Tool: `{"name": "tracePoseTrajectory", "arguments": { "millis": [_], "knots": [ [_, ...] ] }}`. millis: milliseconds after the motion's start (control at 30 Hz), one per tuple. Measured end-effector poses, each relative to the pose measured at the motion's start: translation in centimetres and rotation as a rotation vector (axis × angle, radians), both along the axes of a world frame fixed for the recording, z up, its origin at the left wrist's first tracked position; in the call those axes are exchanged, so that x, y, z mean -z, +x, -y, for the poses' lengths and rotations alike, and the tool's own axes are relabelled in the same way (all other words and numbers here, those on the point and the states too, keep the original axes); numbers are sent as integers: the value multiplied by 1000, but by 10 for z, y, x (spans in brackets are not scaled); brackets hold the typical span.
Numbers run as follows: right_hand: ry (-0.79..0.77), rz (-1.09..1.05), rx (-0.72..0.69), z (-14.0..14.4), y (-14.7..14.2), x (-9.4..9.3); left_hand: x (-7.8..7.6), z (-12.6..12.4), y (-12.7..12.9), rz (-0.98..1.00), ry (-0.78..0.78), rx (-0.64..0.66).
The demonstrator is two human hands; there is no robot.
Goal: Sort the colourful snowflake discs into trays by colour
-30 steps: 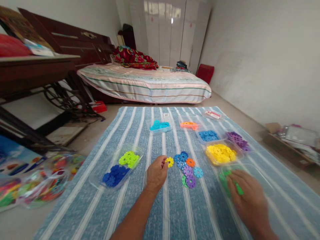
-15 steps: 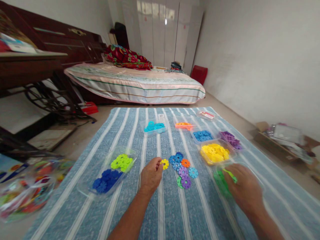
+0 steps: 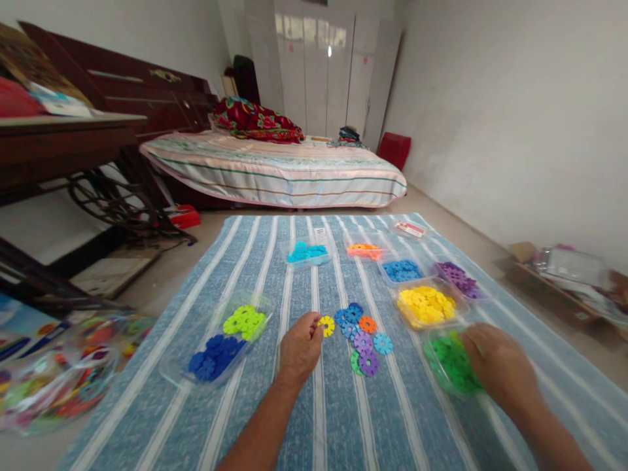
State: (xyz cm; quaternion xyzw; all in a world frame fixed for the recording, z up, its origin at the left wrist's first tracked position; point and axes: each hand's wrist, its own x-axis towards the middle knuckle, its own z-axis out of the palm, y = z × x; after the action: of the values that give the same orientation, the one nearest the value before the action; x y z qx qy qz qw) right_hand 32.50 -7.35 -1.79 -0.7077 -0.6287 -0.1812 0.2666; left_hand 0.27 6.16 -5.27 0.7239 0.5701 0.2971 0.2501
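My left hand [image 3: 300, 348] pinches a yellow flower-shaped disc [image 3: 326, 326] against the blue striped mat [image 3: 304, 418]. Just right of it lies a small loose pile of discs [image 3: 362, 333] in blue, orange, purple, cyan and green. My right hand [image 3: 500, 371] rests on the right edge of a clear tray of green discs [image 3: 449, 361]; whether it grips the tray or a disc is hidden. Behind that tray stands a tray of yellow discs [image 3: 424, 305].
More clear trays sit on the mat: lime and dark blue discs [image 3: 228, 335] at left, cyan [image 3: 307, 252], orange [image 3: 364, 250], blue [image 3: 402, 269] and purple [image 3: 458, 277] at the back. Bags of mixed discs [image 3: 53, 373] lie off the mat at left. A bed [image 3: 275, 170] stands behind.
My right hand has slid from over the green tray to its right edge, uncovering the green discs. The green piece seen at its fingers earlier no longer shows. My left hand stays on the yellow disc.
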Motion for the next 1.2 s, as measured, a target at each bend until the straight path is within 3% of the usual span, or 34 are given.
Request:
{"name": "tracePoseTrajectory", "arguments": {
  "millis": [133,233,400,633,900,1033,1200],
  "knots": [
    [17,6,11,-1,-1,-10,1,0,0,-7,-2,-17],
    [35,-141,-9,-3,-15,-23,2,0,-1,-3,-3,-14],
    [-88,-421,-80,-8,-54,-41,4,0,0,10,-10,-6],
    [-316,-621,-256,-16,-107,-22,4,2,1,7,-7,5],
    [-442,-719,-310,-24,-135,-2,4,8,1,36,18,3],
    [-478,-745,-313,-32,-145,-5,1,10,1,15,19,-9],
    [-422,-723,-403,-66,-173,-26,1,10,3,-35,27,7]
  ]
}}
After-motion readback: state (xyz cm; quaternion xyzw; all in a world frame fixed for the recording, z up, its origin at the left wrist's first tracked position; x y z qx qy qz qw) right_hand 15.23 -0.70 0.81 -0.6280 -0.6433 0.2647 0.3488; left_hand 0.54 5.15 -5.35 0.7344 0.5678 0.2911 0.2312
